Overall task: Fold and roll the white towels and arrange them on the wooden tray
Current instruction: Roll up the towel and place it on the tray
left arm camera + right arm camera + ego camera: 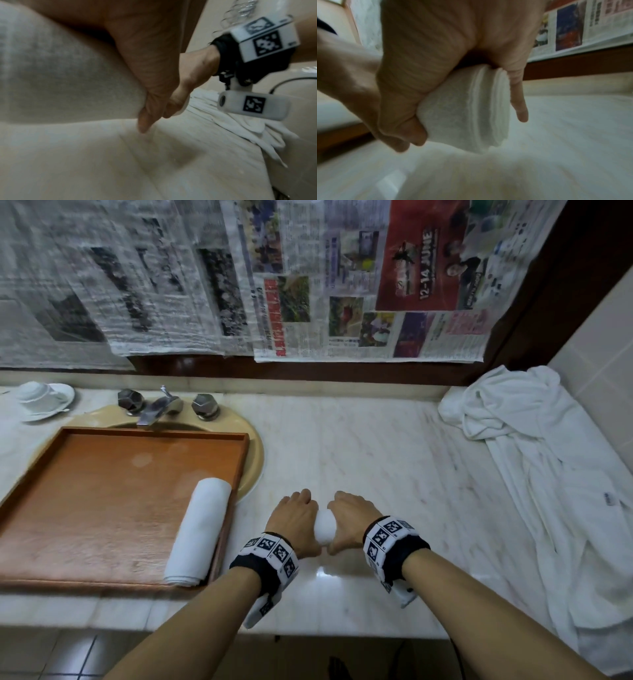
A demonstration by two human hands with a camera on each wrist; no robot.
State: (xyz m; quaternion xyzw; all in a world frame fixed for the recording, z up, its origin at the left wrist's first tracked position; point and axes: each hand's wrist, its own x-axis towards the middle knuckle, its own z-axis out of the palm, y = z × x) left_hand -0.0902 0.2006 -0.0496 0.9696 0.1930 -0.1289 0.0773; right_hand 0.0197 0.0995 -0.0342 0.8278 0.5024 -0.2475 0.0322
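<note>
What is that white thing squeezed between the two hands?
A rolled white towel. The left hand and right hand grip it together above the marble counter. The head view shows it; the right wrist view shows its layered end.

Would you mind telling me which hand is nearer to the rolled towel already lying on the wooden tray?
Left. The left hand is just right of that rolled towel; the right hand lies farther right, beyond it.
</note>
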